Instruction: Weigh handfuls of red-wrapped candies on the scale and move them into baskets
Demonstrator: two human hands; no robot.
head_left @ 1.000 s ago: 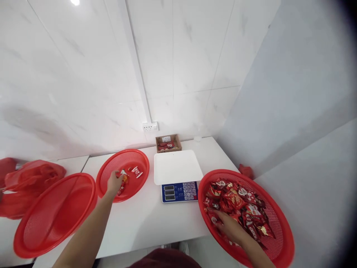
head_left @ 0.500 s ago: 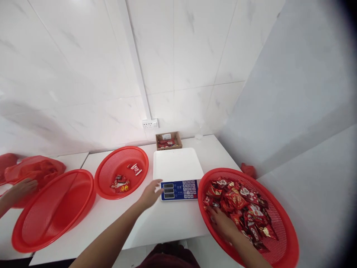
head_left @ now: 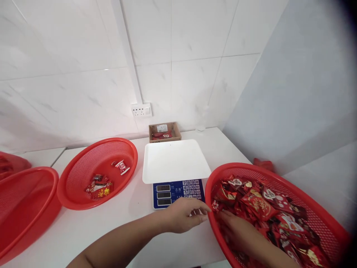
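My left hand (head_left: 186, 215) is in front of the scale's blue keypad panel (head_left: 178, 191), fingers apart and curved, with nothing in it; its fingertips are beside the left rim of the right red basket (head_left: 216, 169). Down inside that basket is my right hand (head_left: 237, 227), its fingers hidden among red candy packets (head_left: 258, 204), so its grip does not show. The scale's white tray (head_left: 175, 162) bears nothing.
Left of the scale, a red basket (head_left: 80, 163) holds several small packets (head_left: 100, 188). Another red basket (head_left: 26, 212) stands at the far left. A cardboard box (head_left: 165, 132) with red packets is by the wall. Red bags lie at the left edge.
My left hand has moved right, from the scale's left side to the right basket's rim. My right hand is deeper among the packets. The view has shifted closer, and the other person's hand has left it.
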